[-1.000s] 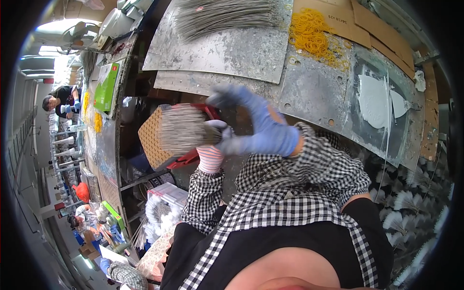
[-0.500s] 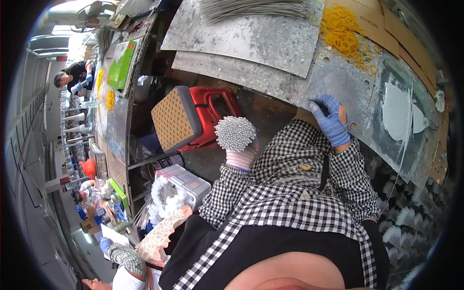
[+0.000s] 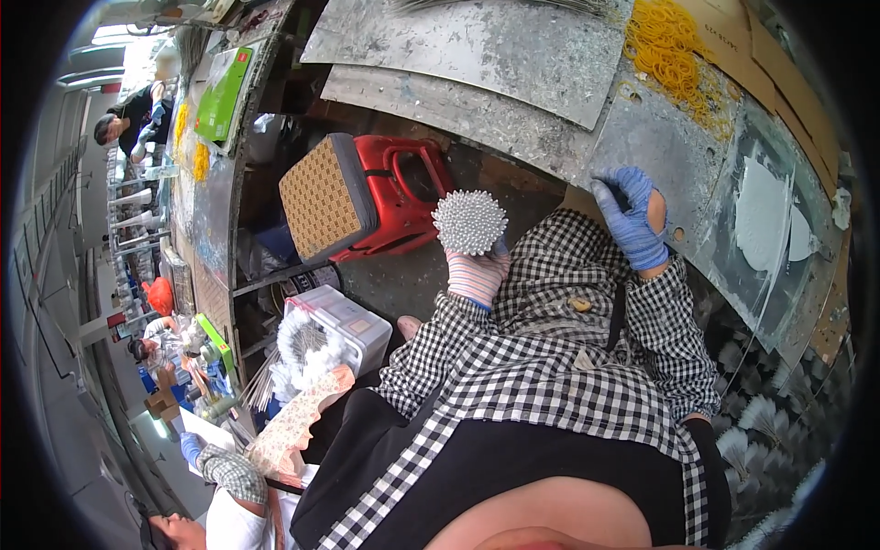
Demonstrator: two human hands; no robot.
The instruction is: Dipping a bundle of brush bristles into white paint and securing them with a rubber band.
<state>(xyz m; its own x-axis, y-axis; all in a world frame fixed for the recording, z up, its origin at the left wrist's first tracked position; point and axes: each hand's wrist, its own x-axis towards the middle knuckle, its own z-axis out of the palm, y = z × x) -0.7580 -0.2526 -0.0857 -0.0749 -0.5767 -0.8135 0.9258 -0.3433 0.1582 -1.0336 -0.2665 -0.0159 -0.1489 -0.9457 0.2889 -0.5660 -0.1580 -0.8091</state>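
My left hand (image 3: 477, 275), in a striped pink and white glove, is closed around a bundle of thin stems with pale silver bead-like tips (image 3: 469, 223). The tips form a round dome facing up at me; the stems below are mostly hidden. At the edge of the grey worktable (image 3: 550, 137), my right hand (image 3: 632, 217) wears a blue glove with some bare skin showing at its side. Its thumb stands apart from the loosely bent fingers, and I see nothing held there. The bundle is well away from the table edge, above my checked apron (image 3: 550, 367).
Yellow rubber bands (image 3: 665, 46) lie heaped on the table, left of a white paste patch (image 3: 763, 215). A red stool (image 3: 399, 192) with a woven seat stands ahead-left. A plastic bin (image 3: 348, 321) holds white fluffy pieces. Feathery tufts (image 3: 761, 422) fill the lower right. Co-workers sit leftward.
The bundle in my left hand has shifted right and slightly up, and its dome now looks rounder. My right hand stays by the table edge. The whole view has shifted a little.
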